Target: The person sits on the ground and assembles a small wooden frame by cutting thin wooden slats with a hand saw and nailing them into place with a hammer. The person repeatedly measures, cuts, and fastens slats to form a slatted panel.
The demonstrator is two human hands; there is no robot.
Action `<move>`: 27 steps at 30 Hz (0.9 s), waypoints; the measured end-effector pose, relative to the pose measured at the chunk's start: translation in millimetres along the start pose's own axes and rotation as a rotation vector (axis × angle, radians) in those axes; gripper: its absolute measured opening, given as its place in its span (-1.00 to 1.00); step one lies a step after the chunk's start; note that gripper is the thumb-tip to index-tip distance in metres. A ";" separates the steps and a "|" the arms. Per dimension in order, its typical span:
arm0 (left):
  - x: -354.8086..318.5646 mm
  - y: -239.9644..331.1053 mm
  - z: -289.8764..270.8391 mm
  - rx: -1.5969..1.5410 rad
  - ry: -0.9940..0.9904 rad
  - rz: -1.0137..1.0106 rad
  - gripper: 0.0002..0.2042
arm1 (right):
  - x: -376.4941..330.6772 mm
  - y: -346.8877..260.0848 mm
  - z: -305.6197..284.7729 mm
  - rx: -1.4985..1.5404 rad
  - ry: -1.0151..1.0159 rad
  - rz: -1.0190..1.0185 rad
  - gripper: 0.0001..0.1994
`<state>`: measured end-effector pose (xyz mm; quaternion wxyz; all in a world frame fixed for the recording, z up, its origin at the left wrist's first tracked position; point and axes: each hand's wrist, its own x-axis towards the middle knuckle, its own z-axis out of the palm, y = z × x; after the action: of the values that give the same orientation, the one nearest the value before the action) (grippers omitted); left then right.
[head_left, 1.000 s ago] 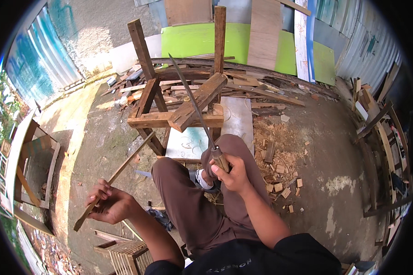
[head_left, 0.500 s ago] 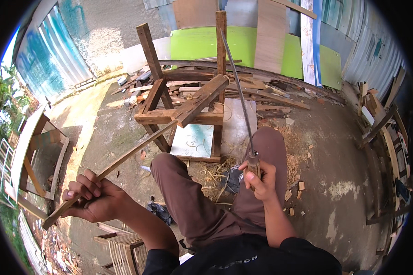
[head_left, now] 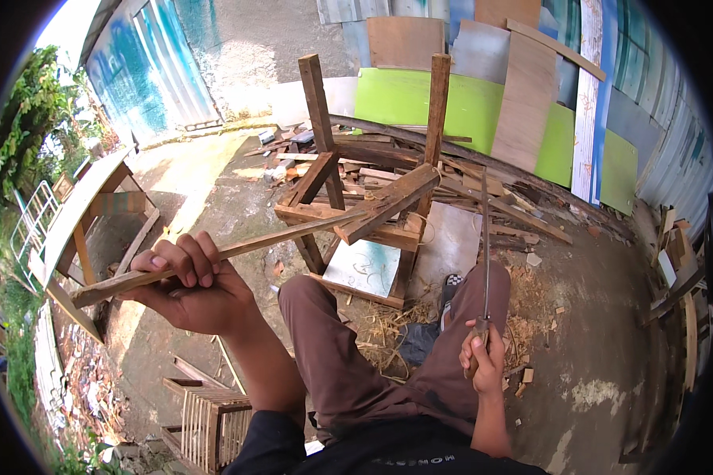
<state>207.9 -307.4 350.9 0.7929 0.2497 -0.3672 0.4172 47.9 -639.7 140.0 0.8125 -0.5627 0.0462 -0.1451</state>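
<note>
Wood of this kind, a long thin stick, looks light and stiff, rough along its grain and likely to splinter, so it seems best gripped near one end with the whole fist, as the left hand does now: its fingers are curled tight round the stick close to the near end, while the far end reaches toward the wooden frame and lies at or just above its cross-rail; touching or not, I cannot tell. The right hand sits just right of the frame's base, over the brown-trousered knee, fingers closed round the handle of a long narrow blade that points straight up. That blade looks thin, hard and sharp, and seems safe to hold only by the handle. Against the picture from half a second ago, the stick is higher and nearer level, its tip now up at the frame's rail instead of low before it, and the blade stands upright rather than leaning toward the frame.
</note>
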 end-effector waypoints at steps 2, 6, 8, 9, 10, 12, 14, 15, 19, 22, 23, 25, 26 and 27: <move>4.2 -21.2 4.7 0.030 0.002 -0.040 -0.45 | 0.2 3.7 -13.1 0.004 0.001 0.090 -0.70; 11.3 -55.2 18.9 0.071 0.059 -0.090 -0.46 | 18.5 6.4 -14.2 -0.131 0.035 0.099 -0.81; 13.0 -62.2 23.6 0.109 0.035 -0.081 -0.46 | 38.0 3.4 -10.2 -0.254 0.033 0.029 -0.81; 13.8 -64.3 26.5 0.101 0.004 -0.067 -0.46 | 55.3 -2.1 -8.9 -0.303 0.015 -0.019 -0.81; 14.6 -64.8 28.3 0.118 -0.017 -0.057 -0.46 | 76.9 -8.8 -1.5 -0.330 -0.019 -0.054 -0.81; 11.7 -67.9 27.1 0.152 -0.043 -0.040 -0.46 | 130.2 -23.3 11.0 -0.373 -0.123 -0.079 -0.81; 9.6 -70.7 21.9 0.155 0.001 -0.059 -0.47 | 200.6 -30.7 29.0 -0.322 -0.290 -0.078 -0.78; 9.3 -70.8 21.3 0.150 0.024 -0.070 -0.47 | 239.4 -31.5 37.0 -0.353 -0.349 -0.111 -0.81; 12.9 -60.6 12.3 0.154 0.054 -0.081 -0.48 | 362.3 -17.9 52.8 -0.698 -0.350 -0.155 -0.66; 16.6 -48.4 6.2 0.170 0.062 -0.061 -0.48 | 425.9 1.8 37.4 -0.986 -0.459 -0.203 -0.52; 17.1 -46.5 1.7 0.175 0.060 -0.063 -0.48 | 437.9 8.3 29.7 -1.041 -0.493 -0.212 -0.48; 21.5 -43.1 -3.5 0.188 0.055 -0.058 -0.48 | 449.8 15.3 25.4 -1.118 -0.556 -0.192 -0.42; 22.6 -42.7 -4.8 0.188 0.059 -0.058 -0.48 | 449.0 16.9 25.7 -1.153 -0.544 -0.151 -0.42; 23.6 -43.2 -5.8 0.183 0.064 -0.060 -0.48 | 450.6 17.3 27.1 -1.190 -0.533 -0.115 -0.41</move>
<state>255.6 -314.8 362.2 0.7905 0.3184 -0.2943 0.4327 487.2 -739.3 173.5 0.3371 -0.9344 -0.1145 0.0066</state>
